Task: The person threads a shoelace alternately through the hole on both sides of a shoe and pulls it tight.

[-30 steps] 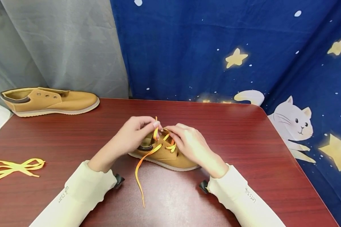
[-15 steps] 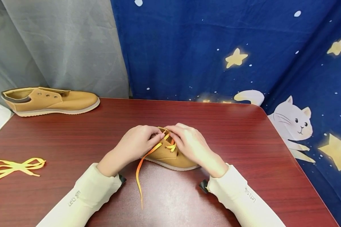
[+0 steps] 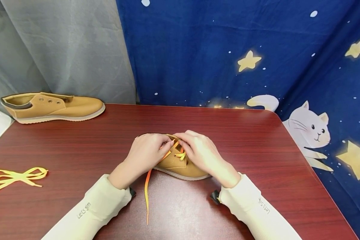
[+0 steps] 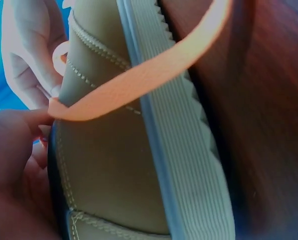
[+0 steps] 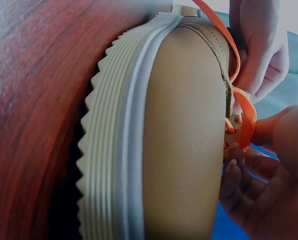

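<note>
A tan lace-up shoe (image 3: 183,168), toe to the right, sits at the middle of the table between both hands. An orange-yellow shoelace (image 3: 147,200) runs through its front eyelets, and one end hangs down the near side onto the table. My left hand (image 3: 147,150) pinches the lace's other end between thumb and finger, close by the shoe's opening. With thumb and fingertips, my right hand (image 3: 202,151) grips the upper edge by the tongue. The lace loops (image 5: 246,117) lie right beside that thumb in the right wrist view. Part of the heel is hidden behind the left hand.
A matching shoe (image 3: 63,108) without a lace stands at the table's back left. A bundled yellow shoelace (image 3: 18,176) lies at the left. Behind the dark red table (image 3: 243,133) hang a grey curtain (image 3: 72,50) and a blue starry one (image 3: 198,50).
My left hand has moved right and slightly down, carrying the lace tip from above the heel to the shoe's opening. The hanging lace has shifted a little. My right hand stays in place.
</note>
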Action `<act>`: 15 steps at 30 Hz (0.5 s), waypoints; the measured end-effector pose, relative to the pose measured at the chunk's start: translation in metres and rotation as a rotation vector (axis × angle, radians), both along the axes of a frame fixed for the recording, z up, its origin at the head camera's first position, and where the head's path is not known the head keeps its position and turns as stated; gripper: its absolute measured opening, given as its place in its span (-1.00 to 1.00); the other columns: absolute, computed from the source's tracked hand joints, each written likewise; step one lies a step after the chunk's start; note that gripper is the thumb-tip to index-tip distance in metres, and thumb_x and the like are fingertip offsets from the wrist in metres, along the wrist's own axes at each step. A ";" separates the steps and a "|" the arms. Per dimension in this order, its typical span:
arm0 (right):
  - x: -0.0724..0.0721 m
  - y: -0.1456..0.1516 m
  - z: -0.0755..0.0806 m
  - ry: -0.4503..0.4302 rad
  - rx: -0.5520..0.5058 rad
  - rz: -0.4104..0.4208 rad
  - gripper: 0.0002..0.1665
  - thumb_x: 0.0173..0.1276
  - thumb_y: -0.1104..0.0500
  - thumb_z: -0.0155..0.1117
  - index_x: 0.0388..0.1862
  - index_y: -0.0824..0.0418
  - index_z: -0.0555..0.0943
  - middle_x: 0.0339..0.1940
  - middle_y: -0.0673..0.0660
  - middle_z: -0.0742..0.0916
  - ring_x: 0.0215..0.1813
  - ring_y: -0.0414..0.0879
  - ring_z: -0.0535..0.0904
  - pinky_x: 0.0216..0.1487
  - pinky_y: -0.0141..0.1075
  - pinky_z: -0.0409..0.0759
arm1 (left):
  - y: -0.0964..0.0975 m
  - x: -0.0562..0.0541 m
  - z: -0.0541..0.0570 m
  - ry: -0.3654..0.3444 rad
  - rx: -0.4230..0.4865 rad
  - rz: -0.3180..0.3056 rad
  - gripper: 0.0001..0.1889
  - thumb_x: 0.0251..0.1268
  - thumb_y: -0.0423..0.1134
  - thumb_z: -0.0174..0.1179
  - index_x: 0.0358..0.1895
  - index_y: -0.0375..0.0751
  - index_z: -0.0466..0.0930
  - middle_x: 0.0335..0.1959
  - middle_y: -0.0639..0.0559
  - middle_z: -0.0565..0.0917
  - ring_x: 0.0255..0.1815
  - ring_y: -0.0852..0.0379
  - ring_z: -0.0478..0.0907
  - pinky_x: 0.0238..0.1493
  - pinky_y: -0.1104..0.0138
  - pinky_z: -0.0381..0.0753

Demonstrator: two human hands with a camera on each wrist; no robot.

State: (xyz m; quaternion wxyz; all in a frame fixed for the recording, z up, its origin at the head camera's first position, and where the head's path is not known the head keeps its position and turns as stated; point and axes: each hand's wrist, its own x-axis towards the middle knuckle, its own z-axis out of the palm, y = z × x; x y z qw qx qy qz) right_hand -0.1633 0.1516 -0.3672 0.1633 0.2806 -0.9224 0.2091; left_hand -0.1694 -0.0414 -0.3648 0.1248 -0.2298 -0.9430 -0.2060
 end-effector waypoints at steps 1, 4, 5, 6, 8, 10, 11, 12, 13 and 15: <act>0.000 0.000 0.000 0.001 0.000 -0.001 -0.72 0.50 0.22 0.20 0.09 0.05 0.72 -0.34 -0.07 0.71 -0.42 -0.23 0.50 -0.33 -0.35 0.49 | 0.001 0.000 -0.001 0.007 0.005 0.008 -0.76 0.37 -0.12 0.19 -0.49 0.08 0.70 -0.64 0.18 0.63 -0.57 0.07 0.55 -0.53 0.19 0.45; 0.000 0.000 -0.001 0.007 0.000 -0.003 -0.72 0.50 0.22 0.20 0.10 0.05 0.72 -0.34 -0.07 0.71 -0.42 -0.22 0.50 -0.33 -0.34 0.49 | 0.002 0.000 -0.004 0.029 0.015 0.022 -0.82 0.36 -0.11 0.22 -0.39 0.07 0.77 -0.54 0.15 0.74 -0.50 0.01 0.65 -0.49 0.15 0.52; 0.000 0.000 -0.001 0.010 0.000 -0.003 -0.72 0.50 0.22 0.20 0.10 0.05 0.72 -0.34 -0.07 0.71 -0.42 -0.22 0.50 -0.33 -0.34 0.49 | 0.003 0.000 -0.005 0.035 0.017 0.025 -0.82 0.36 -0.10 0.23 -0.38 0.07 0.78 -0.52 0.14 0.75 -0.49 0.00 0.66 -0.48 0.15 0.53; 0.000 0.000 -0.001 0.012 0.000 -0.003 -0.72 0.50 0.22 0.20 0.10 0.05 0.72 -0.34 -0.07 0.71 -0.42 -0.22 0.50 -0.33 -0.34 0.49 | 0.003 0.000 -0.005 0.041 0.019 0.024 -0.83 0.36 -0.10 0.24 -0.38 0.06 0.78 -0.52 0.14 0.76 -0.49 0.01 0.66 -0.48 0.15 0.53; 0.000 0.000 -0.001 0.016 0.000 -0.002 -0.72 0.50 0.22 0.20 0.10 0.05 0.72 -0.35 -0.06 0.71 -0.42 -0.22 0.50 -0.33 -0.34 0.49 | 0.003 0.000 -0.006 0.052 0.024 0.024 -0.83 0.35 -0.10 0.24 -0.37 0.06 0.79 -0.51 0.14 0.76 -0.49 0.00 0.67 -0.49 0.16 0.53; 0.001 0.000 -0.001 0.018 -0.001 -0.002 -0.72 0.50 0.22 0.20 0.09 0.06 0.72 -0.35 -0.06 0.71 -0.42 -0.22 0.50 -0.34 -0.34 0.49 | 0.003 0.000 -0.006 0.058 0.029 0.022 -0.83 0.35 -0.11 0.24 -0.37 0.06 0.79 -0.52 0.15 0.76 -0.50 0.01 0.66 -0.50 0.16 0.53; 0.001 0.000 -0.001 0.017 -0.002 -0.004 -0.73 0.50 0.22 0.20 0.09 0.06 0.72 -0.34 -0.06 0.71 -0.42 -0.22 0.50 -0.34 -0.34 0.49 | 0.003 0.001 -0.006 0.057 0.032 0.022 -0.83 0.35 -0.11 0.24 -0.37 0.05 0.79 -0.52 0.15 0.76 -0.51 0.01 0.66 -0.50 0.16 0.52; 0.001 0.000 0.000 0.016 -0.003 -0.004 -0.73 0.50 0.22 0.19 0.09 0.06 0.72 -0.34 -0.06 0.71 -0.42 -0.22 0.50 -0.34 -0.34 0.50 | 0.003 0.001 -0.006 0.056 0.037 0.022 -0.83 0.35 -0.11 0.24 -0.37 0.05 0.79 -0.53 0.15 0.75 -0.52 0.02 0.65 -0.51 0.17 0.52; 0.001 0.000 0.000 0.017 -0.003 -0.003 -0.73 0.50 0.22 0.20 0.09 0.06 0.72 -0.33 -0.06 0.72 -0.42 -0.22 0.51 -0.33 -0.34 0.50 | 0.003 0.001 -0.005 0.053 0.042 0.025 -0.83 0.34 -0.11 0.24 -0.37 0.05 0.79 -0.53 0.15 0.75 -0.52 0.02 0.65 -0.51 0.17 0.52; 0.001 0.000 0.000 0.011 -0.006 -0.003 -0.73 0.51 0.22 0.20 0.09 0.06 0.72 -0.31 -0.06 0.73 -0.41 -0.22 0.52 -0.32 -0.33 0.52 | 0.003 0.002 -0.004 0.045 0.049 0.034 -0.83 0.34 -0.12 0.23 -0.37 0.06 0.79 -0.53 0.15 0.75 -0.52 0.01 0.64 -0.53 0.17 0.51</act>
